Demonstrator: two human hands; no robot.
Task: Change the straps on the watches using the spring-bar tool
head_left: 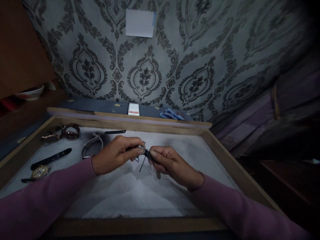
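Both hands meet over the middle of a wooden-framed tray (120, 221) with a pale bottom. My left hand (120, 154) pinches a small round watch (141, 147) between thumb and fingers. Against its right side, my right hand (172, 163) is closed on a dark strap (148, 154) that meets the watch. A thin dark piece (142, 164) hangs down between the hands. The fingers hide most of the watch and the strap, so whether the two are joined cannot be made out.
At the tray's left lie a gold-faced watch (40, 172) with a black strap, two dark-banded watches (71, 132) and a light-strapped watch (93, 144). A black strap (115, 132) lies near the back edge. Beyond it are a small card (133, 109) and a blue cloth (171, 114).
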